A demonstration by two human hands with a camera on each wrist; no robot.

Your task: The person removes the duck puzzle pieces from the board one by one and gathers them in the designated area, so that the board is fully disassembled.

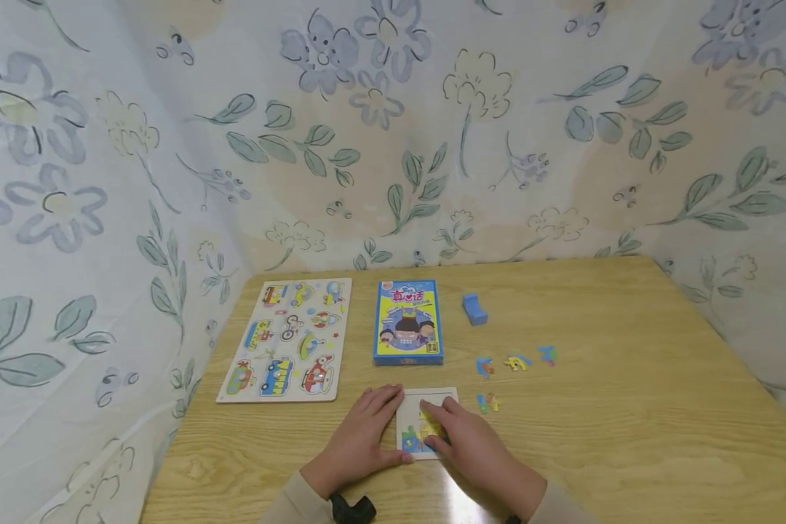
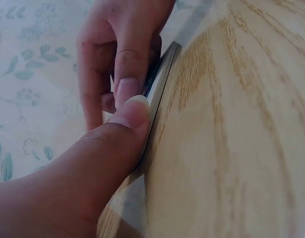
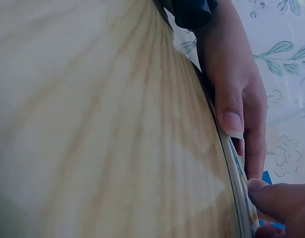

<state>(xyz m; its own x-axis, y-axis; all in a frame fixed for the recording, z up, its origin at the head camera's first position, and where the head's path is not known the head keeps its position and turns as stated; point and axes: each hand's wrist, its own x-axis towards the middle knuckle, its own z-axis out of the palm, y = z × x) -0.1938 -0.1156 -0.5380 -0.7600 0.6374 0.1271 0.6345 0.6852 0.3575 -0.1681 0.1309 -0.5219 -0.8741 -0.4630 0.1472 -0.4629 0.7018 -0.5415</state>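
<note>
A small jigsaw puzzle board [image 1: 439, 394] with a pale frame lies flat on the table, with blue, green and yellow pieces [image 1: 411, 441] set in its lower part. My left hand [image 1: 364, 435] holds the board at its left side, fingers along the upper left edge and thumb [image 2: 130, 115] on the near edge. Over the right part of the board is my right hand [image 1: 466, 437]. Its index fingertip touches the bare upper area, and its thumb rests on the pieces lower down. The right palm and fingers hide much of the board's right half.
Several loose puzzle pieces [image 1: 516, 362] lie right of the board. Behind it stand a blue and yellow box [image 1: 408, 327] and a small blue block [image 1: 474, 309]. A larger vehicle puzzle board [image 1: 236, 389] lies at the left. A floral cloth [image 1: 393, 145] hangs behind the wooden table [image 1: 629, 422].
</note>
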